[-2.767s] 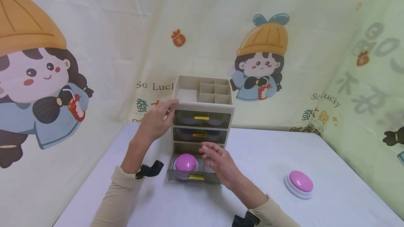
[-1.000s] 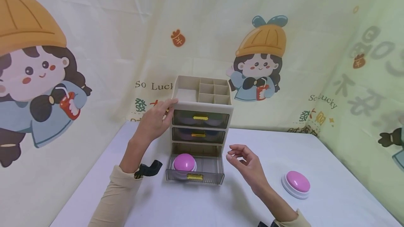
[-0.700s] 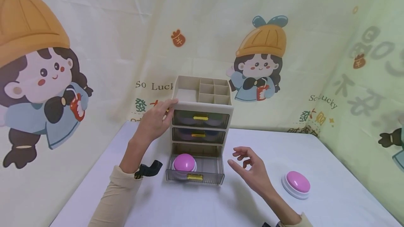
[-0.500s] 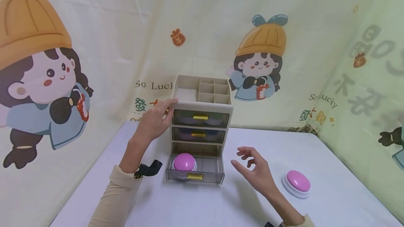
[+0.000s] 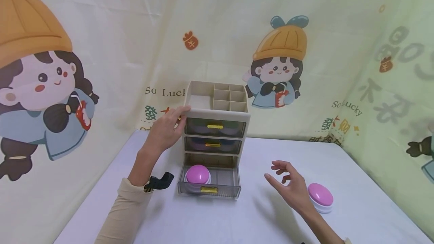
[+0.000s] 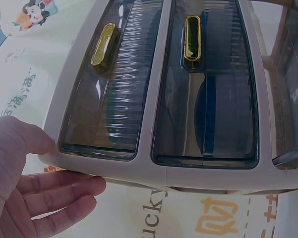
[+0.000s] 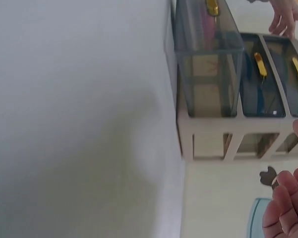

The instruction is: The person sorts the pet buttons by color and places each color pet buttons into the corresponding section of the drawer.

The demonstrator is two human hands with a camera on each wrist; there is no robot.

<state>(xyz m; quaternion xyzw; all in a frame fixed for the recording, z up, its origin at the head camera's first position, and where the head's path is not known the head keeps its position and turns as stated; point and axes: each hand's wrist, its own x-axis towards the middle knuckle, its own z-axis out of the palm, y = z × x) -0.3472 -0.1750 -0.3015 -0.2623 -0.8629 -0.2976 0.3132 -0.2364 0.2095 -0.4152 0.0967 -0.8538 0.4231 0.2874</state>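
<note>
A beige drawer cabinet (image 5: 217, 114) with smoky clear drawers and yellow handles stands mid-table in the head view. My left hand (image 5: 165, 130) rests on its upper left corner; the left wrist view shows a digit on the front frame and loosely bent fingers (image 6: 59, 194) along the side. The bottom drawer (image 5: 222, 176) is pulled out. In its left part sits a pink dome-shaped push button (image 5: 198, 175) on a white base. My right hand (image 5: 291, 187) hovers right of the drawer, fingers parted, holding nothing. Just beyond it lies a second pink push button (image 5: 320, 195), partly hidden by that hand.
The cabinet's top tray (image 5: 200, 102) has one large and several small compartments. Through the two closed drawers (image 5: 200, 144), dark rounded shapes show faintly. A white-covered table (image 5: 203, 221) lies beneath. A cartoon-print curtain (image 5: 217, 18) hangs behind and on both sides.
My right hand has left the bottom drawer and moved right, toward the second push button, its thumb and fingers spreading. The left hand stays at the cabinet corner.
</note>
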